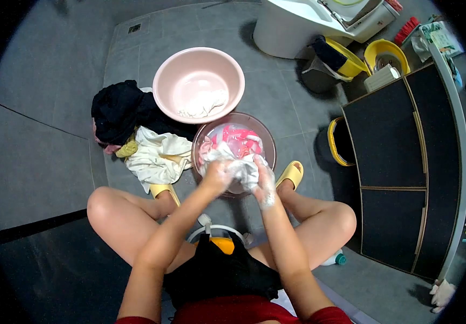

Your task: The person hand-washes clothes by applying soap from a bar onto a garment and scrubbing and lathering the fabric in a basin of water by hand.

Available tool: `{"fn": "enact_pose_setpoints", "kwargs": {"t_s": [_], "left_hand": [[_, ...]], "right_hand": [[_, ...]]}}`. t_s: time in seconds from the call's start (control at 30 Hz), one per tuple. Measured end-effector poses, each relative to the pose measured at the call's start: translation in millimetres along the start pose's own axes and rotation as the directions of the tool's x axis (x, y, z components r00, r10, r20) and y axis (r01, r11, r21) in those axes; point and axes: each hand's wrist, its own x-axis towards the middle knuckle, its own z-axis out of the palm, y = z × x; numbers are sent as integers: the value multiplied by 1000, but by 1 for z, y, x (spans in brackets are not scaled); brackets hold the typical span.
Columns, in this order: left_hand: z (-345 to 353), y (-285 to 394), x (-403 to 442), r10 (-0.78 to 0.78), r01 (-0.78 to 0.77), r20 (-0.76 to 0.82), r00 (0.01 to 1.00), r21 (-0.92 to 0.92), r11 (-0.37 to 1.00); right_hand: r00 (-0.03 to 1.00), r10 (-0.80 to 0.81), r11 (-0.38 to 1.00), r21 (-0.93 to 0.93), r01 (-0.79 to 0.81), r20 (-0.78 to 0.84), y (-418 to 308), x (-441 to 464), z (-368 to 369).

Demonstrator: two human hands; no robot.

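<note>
A wet white cloth (pixel 242 171) is stretched between my two hands over a brownish-pink basin (pixel 270 141). My left hand (pixel 219 176) is closed in a fist around its left part. At the cloth's right end, my right hand (pixel 264 181) grips it, with white suds over the fingers and wrist. Beneath the cloth, a pink-and-white garment (pixel 235 136) lies in the cloudy water of the basin. What kind of garment the white cloth is cannot be made out.
Beyond it stands a pale pink basin (pixel 162 81) with a white cloth (pixel 207 103) inside. To the left lie dark clothes (pixel 115 110) and a cream garment (pixel 160 154) on the floor. A black bin with a yellow rim (pixel 332 141) and a dark cabinet (pixel 386 146) are at right.
</note>
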Motion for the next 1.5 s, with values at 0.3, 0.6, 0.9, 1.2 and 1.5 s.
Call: {"fn": "enact_pose_setpoints", "kwargs": {"t_s": [0.3, 0.6, 0.9, 1.2, 1.5], "left_hand": [[14, -7, 24, 529, -213, -208, 822, 750, 626], [14, 27, 35, 107, 88, -256, 961, 647, 757], [-11, 11, 47, -182, 167, 11, 983, -446, 879], [-26, -17, 16, -160, 154, -19, 987, 390, 908], [-18, -46, 26, -374, 375, -63, 925, 5, 927]], "right_hand": [[995, 94, 995, 26, -93, -36, 52, -17, 2], [968, 171, 985, -22, -170, 185, 39, -13, -6], [837, -214, -84, -863, 498, 504, 9, 0, 8], [980, -199, 879, -439, 185, 14, -14, -10, 6], [938, -343, 708, -668, 229, -42, -2, 13, -31]]}}
